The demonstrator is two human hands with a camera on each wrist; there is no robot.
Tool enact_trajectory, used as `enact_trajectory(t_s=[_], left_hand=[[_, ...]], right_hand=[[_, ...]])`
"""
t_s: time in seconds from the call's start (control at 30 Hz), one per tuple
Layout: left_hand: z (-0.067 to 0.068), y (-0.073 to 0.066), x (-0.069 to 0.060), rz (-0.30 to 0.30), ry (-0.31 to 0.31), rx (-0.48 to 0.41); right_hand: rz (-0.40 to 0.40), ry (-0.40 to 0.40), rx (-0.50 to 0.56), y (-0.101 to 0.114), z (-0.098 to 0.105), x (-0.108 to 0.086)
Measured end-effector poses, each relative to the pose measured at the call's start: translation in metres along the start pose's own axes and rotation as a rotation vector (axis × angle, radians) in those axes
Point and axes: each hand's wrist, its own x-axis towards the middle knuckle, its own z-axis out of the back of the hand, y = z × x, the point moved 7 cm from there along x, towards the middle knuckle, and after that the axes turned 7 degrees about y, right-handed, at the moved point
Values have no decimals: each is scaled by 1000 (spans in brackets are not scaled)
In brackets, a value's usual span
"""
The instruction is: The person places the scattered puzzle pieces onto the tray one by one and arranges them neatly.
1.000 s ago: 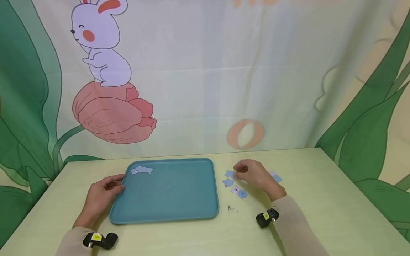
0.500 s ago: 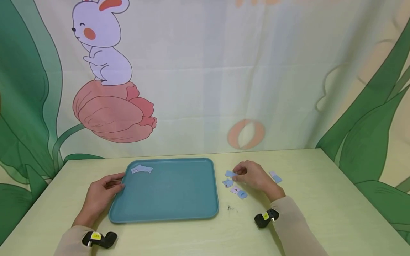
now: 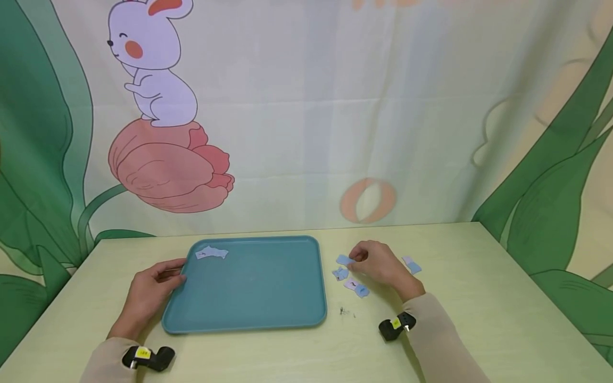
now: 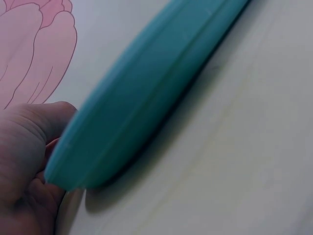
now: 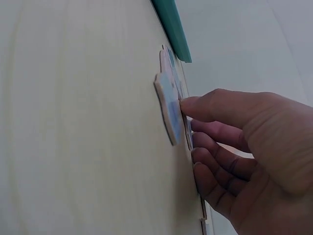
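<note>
Light-blue, thin, flat puzzle-like piece point(image 3: 343, 259): on the pale yellow, wood-grained tabletop point(image 3: 460, 308), just right of the tray point(image 3: 254, 292).
Right hand point(image 3: 380, 261): thumb and fingertips curled in at that piece's right edge, seemingly pinching it.
Neighbouring pieces: nearer the viewer, a small blue piece with dark marks point(image 3: 340, 274), then a lilac-and-blue pair point(image 3: 351, 283); past the hand, another lilac-and-blue pair point(image 3: 414, 267).
Tray: teal, rectangular, round-cornered, probably plastic; a pale lilac-blue strip point(image 3: 212, 253) lies in its far left corner.
Left hand point(image 3: 146, 292): grips the tray's left rim.
Risk at the pieces: the thin edge could slip from the fingertips, and the crowding means a brush of the knuckles could scatter the others.
Risk at the tray: a tug by the left hand could slide the strip out of place.
Writing: marks on the pieces are too small to read; so is the yellow label point(image 3: 143, 352) on the left black wrist camera point(image 3: 163, 359). No brand is legible.
Backdrop: a pale printed curtain point(image 3: 278, 133) with a white rabbit point(image 3: 165, 103) on a pink flower point(image 3: 167, 170).
</note>
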Motion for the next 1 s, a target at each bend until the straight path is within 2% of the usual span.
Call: enact_trajectory(t_s=[0.53,1.0], left_hand=[[3,-2,-1,1,6,9],[2,-1,0,11,17,4]], right_hand=[[-26,10,-11,1,1,-1],[20,-13,29,2,6,-3]])
